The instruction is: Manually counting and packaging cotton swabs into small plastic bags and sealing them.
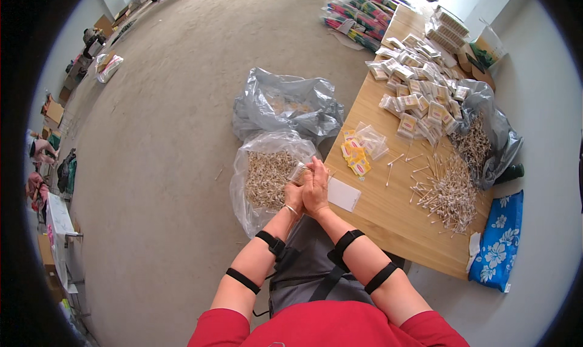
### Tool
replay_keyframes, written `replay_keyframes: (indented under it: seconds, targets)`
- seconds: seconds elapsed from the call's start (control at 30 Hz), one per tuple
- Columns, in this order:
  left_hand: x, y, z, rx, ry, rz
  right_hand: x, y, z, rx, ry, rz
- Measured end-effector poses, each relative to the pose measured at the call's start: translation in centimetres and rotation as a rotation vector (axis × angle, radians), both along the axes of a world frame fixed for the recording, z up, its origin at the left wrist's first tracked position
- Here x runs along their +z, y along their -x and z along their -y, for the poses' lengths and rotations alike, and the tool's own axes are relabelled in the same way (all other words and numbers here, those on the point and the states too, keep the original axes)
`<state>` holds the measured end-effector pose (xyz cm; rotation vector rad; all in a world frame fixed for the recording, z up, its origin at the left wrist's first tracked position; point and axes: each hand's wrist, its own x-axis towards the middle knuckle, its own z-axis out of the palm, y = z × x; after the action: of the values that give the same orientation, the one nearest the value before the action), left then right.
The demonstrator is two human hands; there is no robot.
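Note:
My left hand (pixel 294 197) and my right hand (pixel 315 190) come together above the near edge of an open clear plastic bag (pixel 242 164) full of loose cotton swabs (pixel 267 177). Both are closed around a small bundle of cotton swabs (pixel 298 173), its upper end showing between the fingers. Whether the bundle sits in a clear pouch, I cannot tell. On the wooden table (pixel 388 216) to the right lie a white card (pixel 344 195), several yellow printed cards (pixel 355 155) and flat clear pouches (pixel 371 140).
Loose swabs (pixel 449 195) are heaped on the table beside a grey bag (pixel 501 143) of swabs. Filled packets (pixel 422 92) pile farther back. A blue floral packet (pixel 499 243) lies at the near right corner. Another grey bag (pixel 285 85) rests beyond the clear one. Wrapped bundles (pixel 361 16) stand behind.

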<state>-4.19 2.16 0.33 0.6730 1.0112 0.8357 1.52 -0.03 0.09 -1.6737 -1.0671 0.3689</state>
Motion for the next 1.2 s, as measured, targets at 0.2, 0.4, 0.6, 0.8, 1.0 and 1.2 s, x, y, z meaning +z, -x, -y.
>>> replay_keyframes:
  seconds: [0.2, 0.4, 0.6, 0.8, 1.0, 1.2]
  targets:
    - [-3.2, 2.3, -1.8, -0.013, 0.087, 0.198, 0.9, 0.9, -0.4, -0.023, 0.047, -0.145]
    - [-3.3, 0.9, -0.2, 0.020, 0.032, 0.036, 0.0, 0.4, -0.2, -0.022, -0.016, 0.039]
    - [-1.8, 2.3, -1.9, -0.174, -0.062, -0.099, -0.2, 0.2, -0.5, -0.063, 0.056, -0.036]
    - [-0.8, 3.1, -5.8, -0.244, -0.015, 0.032, -0.1, 0.9, -0.8, -0.111, 0.053, -0.014]
    - [-1.4, 1.4, -5.4, -0.320, -0.180, -0.183, -0.2, 0.5, -0.6, -0.139, 0.060, 0.088]
    - [-3.0, 1.2, -5.3, -0.374, -0.212, -0.133, -0.2, 1.4, -0.9, -0.124, 0.081, -0.021]
